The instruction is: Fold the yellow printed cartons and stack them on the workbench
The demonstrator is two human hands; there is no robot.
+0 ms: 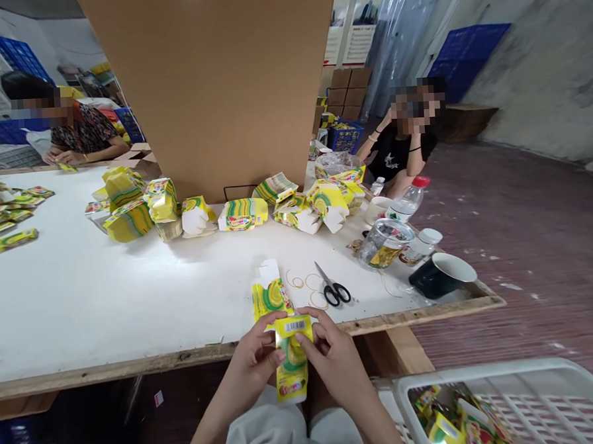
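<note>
A small yellow and green printed carton (292,361) is held over my lap, just off the table's front edge. My left hand (256,356) pinches its left side, thumb in front. On its right side my right hand (330,343) grips the top, the thumb pressed on its face below a barcode. Behind it, on the table, lies another yellow carton (270,296) with white flaps, partly hidden by my fingers. Black-handled scissors (332,288) and several rubber bands (316,290) lie just to the right of that carton.
Bundled flat cartons (243,214) line a tall cardboard sheet (210,87). A dark mug (436,277), a clear jar (383,247) and bottles stand at the right edge. A white basket (527,369) holds finished-looking packets (469,425). Two people (87,130) sit across the table.
</note>
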